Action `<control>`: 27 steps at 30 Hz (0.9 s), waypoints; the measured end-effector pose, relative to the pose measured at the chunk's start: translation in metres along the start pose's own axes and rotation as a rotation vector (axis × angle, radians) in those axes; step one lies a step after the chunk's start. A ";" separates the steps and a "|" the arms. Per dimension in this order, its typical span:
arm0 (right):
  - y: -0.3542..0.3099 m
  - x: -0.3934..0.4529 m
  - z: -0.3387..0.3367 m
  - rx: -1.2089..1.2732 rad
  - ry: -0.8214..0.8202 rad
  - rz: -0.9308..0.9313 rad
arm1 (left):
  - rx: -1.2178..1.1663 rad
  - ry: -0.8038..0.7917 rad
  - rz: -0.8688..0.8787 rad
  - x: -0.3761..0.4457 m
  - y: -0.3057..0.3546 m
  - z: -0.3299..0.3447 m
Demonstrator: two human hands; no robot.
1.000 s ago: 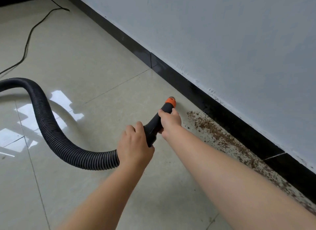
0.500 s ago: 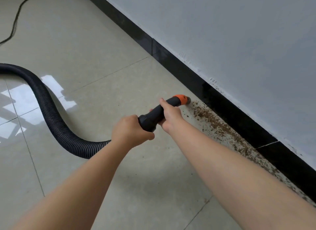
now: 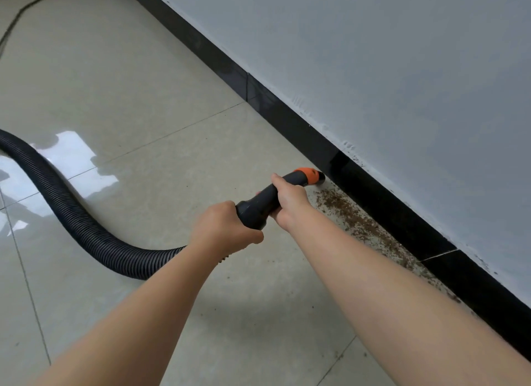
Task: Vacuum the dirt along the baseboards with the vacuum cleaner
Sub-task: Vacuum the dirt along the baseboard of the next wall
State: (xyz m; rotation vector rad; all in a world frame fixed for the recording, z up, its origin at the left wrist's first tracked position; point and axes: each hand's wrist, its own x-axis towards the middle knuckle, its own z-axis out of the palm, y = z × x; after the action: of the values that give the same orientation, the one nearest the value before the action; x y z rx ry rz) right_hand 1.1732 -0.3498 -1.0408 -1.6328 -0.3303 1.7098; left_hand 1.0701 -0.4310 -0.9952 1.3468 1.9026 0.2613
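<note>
We hold the black nozzle [image 3: 260, 204] with both hands. Our left hand [image 3: 222, 227] wraps its back end, and our right hand [image 3: 290, 203] wraps the middle. Its orange tip [image 3: 309, 175] is right beside the baseboard [image 3: 373, 196]. Brown dirt [image 3: 359, 222] lies along the baseboard, just past the tip. The hose [image 3: 71, 213] curls away from the baseboard.

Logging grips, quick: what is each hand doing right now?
Left hand: grips the vacuum hose where it joins the nozzle.
Right hand: grips the nozzle.
</note>
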 end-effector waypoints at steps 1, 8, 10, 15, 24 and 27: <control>-0.001 0.000 -0.001 0.005 0.009 -0.002 | -0.008 -0.004 0.000 0.000 0.001 0.001; -0.004 -0.002 -0.007 -0.008 0.052 -0.012 | 0.001 -0.012 0.019 0.003 0.006 0.006; -0.005 -0.001 -0.010 -0.007 0.052 -0.010 | 0.019 -0.010 0.032 0.003 0.007 0.007; -0.007 -0.001 -0.013 -0.004 0.050 -0.014 | 0.029 -0.006 0.035 0.004 0.007 0.009; -0.007 -0.007 0.026 -0.112 -0.062 -0.077 | -0.057 0.132 -0.051 0.001 -0.013 -0.007; 0.000 -0.008 0.052 -0.127 -0.141 -0.067 | -0.022 0.212 -0.111 -0.003 -0.024 -0.017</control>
State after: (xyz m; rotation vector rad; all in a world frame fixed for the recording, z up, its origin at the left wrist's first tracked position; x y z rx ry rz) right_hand 1.1239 -0.3396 -1.0269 -1.5744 -0.5662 1.7879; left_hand 1.0418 -0.4398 -0.9962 1.2344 2.1358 0.3804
